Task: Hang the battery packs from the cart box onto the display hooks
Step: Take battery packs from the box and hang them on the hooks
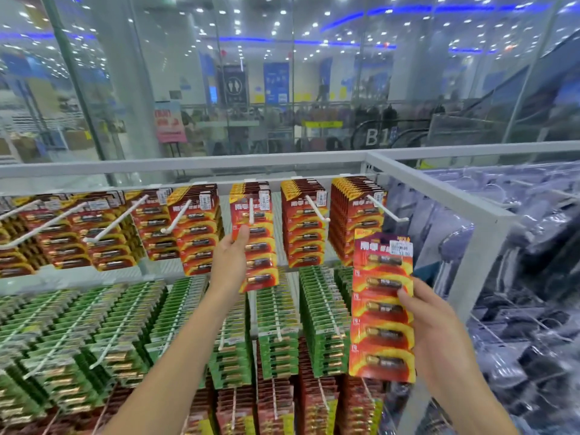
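Two grips: left hand (230, 257) holds hung pack (255, 243); right hand (439, 334) clasps red strip (381, 306).

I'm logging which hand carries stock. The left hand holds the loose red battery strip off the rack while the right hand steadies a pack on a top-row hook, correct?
Swapped. In the head view the right hand holds the loose red battery strip, and the left hand steadies the hanging pack on the top-row hook.

Left hand (230, 255) on hung red battery pack (255, 237); right hand (433, 328) gripping loose pack (381, 306).
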`<move>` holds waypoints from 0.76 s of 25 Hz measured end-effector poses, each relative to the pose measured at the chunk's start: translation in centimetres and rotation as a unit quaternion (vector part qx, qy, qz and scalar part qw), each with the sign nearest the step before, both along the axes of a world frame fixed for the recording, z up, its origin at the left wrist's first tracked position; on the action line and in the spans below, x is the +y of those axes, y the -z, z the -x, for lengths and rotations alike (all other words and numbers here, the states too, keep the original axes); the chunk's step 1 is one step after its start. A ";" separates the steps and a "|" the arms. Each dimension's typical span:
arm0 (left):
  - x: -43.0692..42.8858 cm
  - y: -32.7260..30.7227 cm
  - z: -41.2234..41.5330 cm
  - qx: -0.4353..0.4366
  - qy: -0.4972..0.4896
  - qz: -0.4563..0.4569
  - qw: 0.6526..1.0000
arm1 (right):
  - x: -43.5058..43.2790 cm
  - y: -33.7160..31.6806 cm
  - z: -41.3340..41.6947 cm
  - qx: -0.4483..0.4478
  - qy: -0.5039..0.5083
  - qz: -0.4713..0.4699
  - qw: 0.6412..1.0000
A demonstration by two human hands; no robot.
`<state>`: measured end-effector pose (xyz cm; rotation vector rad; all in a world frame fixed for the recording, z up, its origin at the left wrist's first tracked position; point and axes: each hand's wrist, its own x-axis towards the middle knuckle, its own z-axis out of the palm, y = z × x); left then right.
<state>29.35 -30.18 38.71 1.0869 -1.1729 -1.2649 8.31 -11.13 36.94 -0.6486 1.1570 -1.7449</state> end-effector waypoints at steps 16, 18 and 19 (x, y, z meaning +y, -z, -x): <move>-3.8 1.9 0.1 -0.007 -0.027 0.028 0.999 | -2.3 -2.0 4.5 0.085 0.090 -0.022 0.992; -3.9 2.0 0.0 -0.005 -0.026 0.027 0.999 | -2.6 -1.9 4.7 0.083 0.091 -0.023 0.992; -3.9 2.0 0.0 -0.003 -0.026 0.028 0.999 | -2.7 -1.7 4.8 0.081 0.091 -0.023 0.992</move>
